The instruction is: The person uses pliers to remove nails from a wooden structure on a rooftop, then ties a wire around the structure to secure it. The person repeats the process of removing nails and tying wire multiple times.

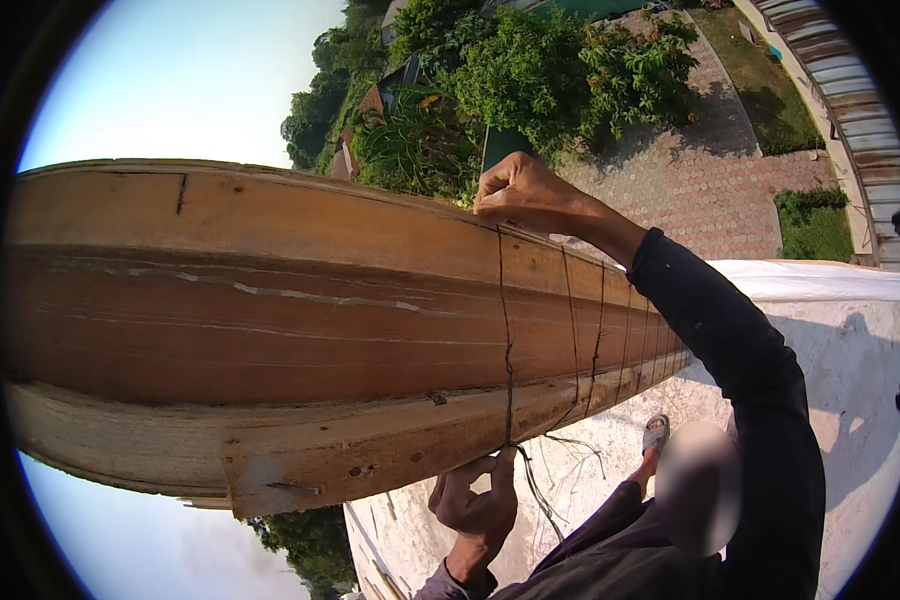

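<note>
A long wooden form point(270, 350) of thick boards around a brown, streaked panel stretches across the view. Down its face runs a dark thin wire point(507, 340), twisted partway. At the lower board point(370, 455), my left hand point(478, 500) pinches this wire between thumb and finger, and loose wire ends point(540, 492) hang beside it. My right hand point(530, 195) is closed in a fist at the form's upper edge. The wire's upper end reaches this fist, but what its fingers hold is hidden.
More wires point(598, 340) cross the form farther along. Below lies a pale, rough surface point(590, 470), with a sandalled foot point(656, 432) on it. Beyond the form, trees point(530, 75), a paved yard point(710, 190) and a corrugated roof point(850, 90) lie lower down.
</note>
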Available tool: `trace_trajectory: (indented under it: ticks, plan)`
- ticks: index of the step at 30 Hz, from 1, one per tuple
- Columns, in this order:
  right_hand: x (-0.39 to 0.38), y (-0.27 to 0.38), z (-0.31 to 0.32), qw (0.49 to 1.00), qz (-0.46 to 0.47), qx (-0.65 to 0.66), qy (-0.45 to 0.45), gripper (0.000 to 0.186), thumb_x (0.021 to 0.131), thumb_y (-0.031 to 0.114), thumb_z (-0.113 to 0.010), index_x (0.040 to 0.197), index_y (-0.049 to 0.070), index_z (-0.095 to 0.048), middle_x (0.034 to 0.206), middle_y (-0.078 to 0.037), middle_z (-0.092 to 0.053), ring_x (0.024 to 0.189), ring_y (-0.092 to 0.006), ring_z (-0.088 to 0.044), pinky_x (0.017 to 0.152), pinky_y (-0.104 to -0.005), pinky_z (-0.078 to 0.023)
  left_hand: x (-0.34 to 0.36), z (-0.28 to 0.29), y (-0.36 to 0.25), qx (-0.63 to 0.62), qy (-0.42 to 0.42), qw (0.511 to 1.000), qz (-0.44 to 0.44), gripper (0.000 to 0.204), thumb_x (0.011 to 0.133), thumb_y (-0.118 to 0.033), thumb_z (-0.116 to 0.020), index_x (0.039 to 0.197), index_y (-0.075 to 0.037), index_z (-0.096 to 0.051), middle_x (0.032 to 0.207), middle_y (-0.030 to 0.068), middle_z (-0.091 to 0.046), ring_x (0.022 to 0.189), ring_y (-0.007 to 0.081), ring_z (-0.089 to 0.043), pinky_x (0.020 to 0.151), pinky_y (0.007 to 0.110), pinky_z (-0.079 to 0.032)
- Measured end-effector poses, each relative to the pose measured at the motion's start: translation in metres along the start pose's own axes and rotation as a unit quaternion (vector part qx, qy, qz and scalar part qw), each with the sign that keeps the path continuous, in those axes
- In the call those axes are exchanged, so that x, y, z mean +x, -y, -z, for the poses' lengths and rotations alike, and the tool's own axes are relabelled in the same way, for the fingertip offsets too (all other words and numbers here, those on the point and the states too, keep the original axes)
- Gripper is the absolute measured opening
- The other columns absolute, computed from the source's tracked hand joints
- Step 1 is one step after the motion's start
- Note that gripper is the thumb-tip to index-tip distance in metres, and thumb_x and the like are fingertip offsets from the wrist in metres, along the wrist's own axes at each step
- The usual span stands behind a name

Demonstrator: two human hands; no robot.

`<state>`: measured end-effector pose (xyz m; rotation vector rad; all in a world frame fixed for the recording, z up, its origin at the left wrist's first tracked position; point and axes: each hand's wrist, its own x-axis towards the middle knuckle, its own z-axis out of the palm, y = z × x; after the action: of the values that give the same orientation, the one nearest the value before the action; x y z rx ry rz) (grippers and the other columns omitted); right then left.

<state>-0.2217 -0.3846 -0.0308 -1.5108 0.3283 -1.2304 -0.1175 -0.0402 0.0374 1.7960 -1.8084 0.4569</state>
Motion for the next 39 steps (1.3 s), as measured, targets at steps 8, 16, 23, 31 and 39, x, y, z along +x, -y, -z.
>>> trace_trajectory:
  ticks: [8,16,23,31,39]
  plan:
    - [-0.005,-0.017,-0.008,0.999,0.01,-0.021,-0.034,0.027,0.079,0.014,-0.068,0.058,0.004,-0.056,0.055,0.003,-0.05,0.056,-0.0041,-0.044,0.054,-0.0269,-0.038,0.0,0.003,-0.002,0.003,0.01,1.0,0.011,0.016,0.074,0.001,-0.082,0.077,-0.003,-0.066,0.079,0.0128,-0.072,0.072,0.0213,-0.07,0.068,0.031,-0.053]
    - [-0.041,-0.005,0.01,0.985,-0.072,0.131,-0.081,0.032,0.091,0.023,-0.053,0.089,-0.003,-0.072,0.088,-0.011,-0.07,0.08,-0.0155,-0.064,0.07,-0.0297,-0.052,-0.01,0.001,0.014,-0.041,-0.002,0.999,-0.026,0.015,0.075,0.008,-0.075,0.078,-0.001,-0.064,0.077,0.0137,-0.069,0.07,0.0228,-0.067,0.068,0.033,-0.052]
    - [-0.165,0.035,-0.047,0.971,-0.113,0.041,-0.208,0.022,0.092,0.009,-0.054,0.093,-0.006,-0.07,0.079,-0.009,-0.066,0.073,-0.0114,-0.062,0.068,-0.0277,-0.053,-0.024,0.004,0.035,-0.116,0.035,0.992,-0.022,0.012,0.075,0.009,-0.07,0.081,0.002,-0.063,0.075,0.015,-0.066,0.063,0.0209,-0.062,0.056,0.029,-0.047]
    - [-0.182,0.007,-0.011,0.936,-0.181,0.053,-0.298,0.025,0.098,0.017,-0.054,0.098,-0.002,-0.07,0.09,-0.006,-0.068,0.082,-0.0114,-0.064,0.076,-0.0282,-0.053,-0.034,0.009,0.048,-0.178,0.069,0.98,-0.049,0.02,0.076,0.005,-0.075,0.089,-0.001,-0.062,0.077,0.017,-0.067,0.069,0.0262,-0.065,0.061,0.034,-0.051]
    - [-0.092,-0.056,0.013,0.982,-0.049,0.094,-0.154,0.037,0.097,0.031,-0.061,0.113,0.0,-0.073,0.107,-0.018,-0.073,0.101,-0.023,-0.068,0.091,-0.0387,-0.052,-0.014,0.015,0.038,-0.215,-0.119,0.96,0.132,0.064,0.101,-0.036,-0.05,0.152,-0.011,-0.023,0.145,0.0143,-0.038,0.133,0.0269,-0.041,0.107,0.047,-0.037]
